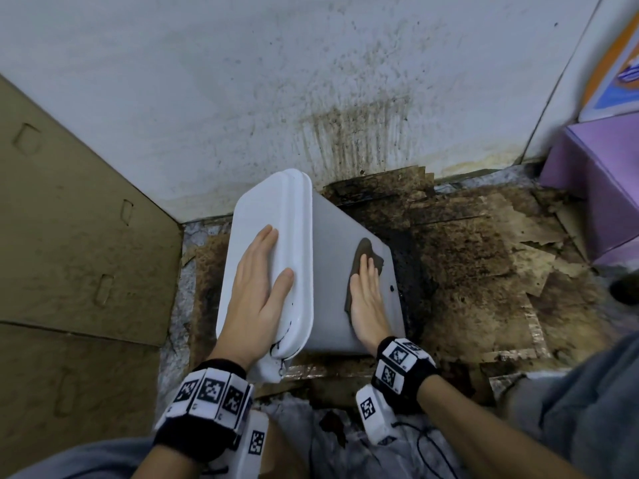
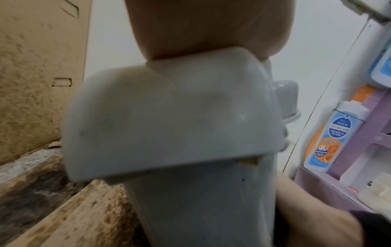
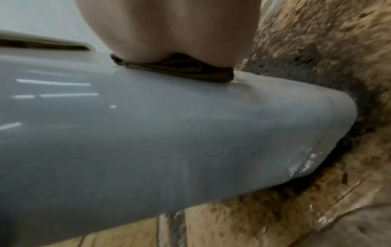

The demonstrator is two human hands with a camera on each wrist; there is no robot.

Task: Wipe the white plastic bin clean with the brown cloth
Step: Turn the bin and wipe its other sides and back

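The white plastic bin point(image 1: 332, 264) stands tilted on the dirty floor, its lid point(image 1: 276, 209) turned to the left. My left hand point(image 1: 259, 271) lies flat on the lid, fingers straight, thumb on the lid's rim. My right hand point(image 1: 366, 292) presses the brown cloth point(image 1: 366, 250) flat against the bin's grey-white side wall. In the right wrist view the cloth point(image 3: 180, 70) shows folded under my palm point(image 3: 169, 28) on the bin's wall point(image 3: 148, 133). The left wrist view shows the lid's end point(image 2: 169, 117) under my left palm point(image 2: 201, 25).
Stained, soaked cardboard point(image 1: 477, 271) covers the floor under and right of the bin. A splattered white wall point(image 1: 311, 81) stands behind. A large cardboard sheet point(image 1: 69, 219) leans at the left. A purple box point(image 1: 601, 188) sits at the right, with bottles point(image 2: 334, 133) beside it.
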